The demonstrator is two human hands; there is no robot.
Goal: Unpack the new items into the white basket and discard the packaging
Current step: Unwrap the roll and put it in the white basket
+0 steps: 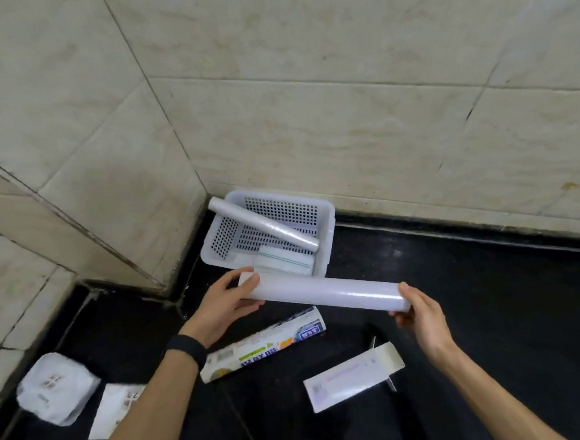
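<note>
A long white roll (pixel 328 291) hangs level above the black counter, just in front of the white basket (pixel 327 237). My left hand (pixel 226 305) grips its left end and my right hand (pixel 422 313) holds its right end with curled fingers. The perforated basket sits in the tiled corner. Inside it a second white roll (pixel 265 226) lies slanted over a flat packet of bags (pixel 284 259). Under my hands lies an empty printed carton (pixel 263 345), and an open white box (pixel 354 376) lies to its right.
The black counter (pixel 494 308) is bounded by tiled walls at the back and left. A white plastic pack (pixel 58 390) and a flat white packet (pixel 118 408) lie at the lower left, beside my left forearm, which wears a black wristband (pixel 186 349).
</note>
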